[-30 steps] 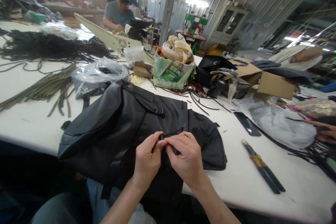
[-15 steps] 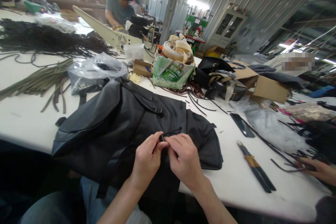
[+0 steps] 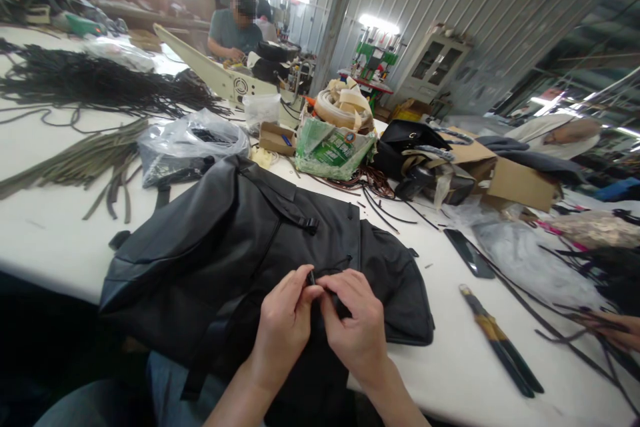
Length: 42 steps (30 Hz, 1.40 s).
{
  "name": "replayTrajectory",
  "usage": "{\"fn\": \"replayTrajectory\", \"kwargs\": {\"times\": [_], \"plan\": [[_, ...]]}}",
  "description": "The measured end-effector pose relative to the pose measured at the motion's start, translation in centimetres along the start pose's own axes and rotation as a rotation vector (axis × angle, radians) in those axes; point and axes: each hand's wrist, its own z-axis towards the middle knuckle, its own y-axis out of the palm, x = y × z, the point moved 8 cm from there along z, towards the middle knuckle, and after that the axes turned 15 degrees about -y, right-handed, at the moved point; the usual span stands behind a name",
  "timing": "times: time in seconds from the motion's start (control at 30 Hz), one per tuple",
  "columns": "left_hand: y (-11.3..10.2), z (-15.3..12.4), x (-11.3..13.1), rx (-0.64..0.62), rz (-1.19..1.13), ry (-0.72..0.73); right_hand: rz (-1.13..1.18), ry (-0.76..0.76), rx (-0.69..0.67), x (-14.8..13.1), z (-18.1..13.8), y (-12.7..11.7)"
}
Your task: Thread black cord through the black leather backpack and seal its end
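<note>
At the bottom centre of the frame, the left hand (image 3: 284,328) and the right hand (image 3: 358,332) meet fingertip to fingertip. Each is closed into a pinch, thumb against forefinger with the other fingers curled in, and both grip the near end of a thin black cord (image 3: 334,262). The cord runs up and to the right from the fingertips across a black bag (image 3: 220,247). The bag lies flat on the white table (image 3: 45,240), filling the middle of the frame, with its near edge hanging over the table edge toward the person's lap.

Right of the hands, a long dark-handled tool (image 3: 500,341) lies on the table, well apart from the bag. At the lower right edge, another person's hand (image 3: 617,330) rests among loose black cords.

Further back, a dark flat phone (image 3: 470,253) lies beside a clear plastic sheet. Olive straps (image 3: 85,160) spread at the left, with a clear plastic bag (image 3: 193,140) just behind the black bag. A green bag (image 3: 333,147) stands at the upper centre, and a cardboard box (image 3: 520,180) is to its right.

At the upper left, a pile of black cords (image 3: 100,83) covers the table, and a seated person (image 3: 235,27) works beyond it.
</note>
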Motion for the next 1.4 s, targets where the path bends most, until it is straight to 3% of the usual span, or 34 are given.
{"fn": "replayTrajectory", "kwargs": {"times": [0.23,0.47,0.7,1.13,1.4], "plan": [[0.3,-0.3,-0.3,-0.019,-0.020,-0.034,0.112,0.048,-0.003,1.0,-0.5,0.5],[0.1,-0.3,-0.3,0.032,-0.004,-0.029,0.132,0.023,-0.108,1.1,-0.7,1.3],[0.2,-0.2,-0.4,0.015,-0.054,-0.054,0.053,0.039,0.039,1.3,-1.1,0.4],[0.4,-0.2,-0.6,-0.026,-0.098,-0.080,0.270,0.215,0.082,3.4,-1.7,0.6],[-0.2,0.0,-1.0,-0.106,-0.128,-0.217,0.277,0.245,0.091,3.2,-2.0,0.4]]}}
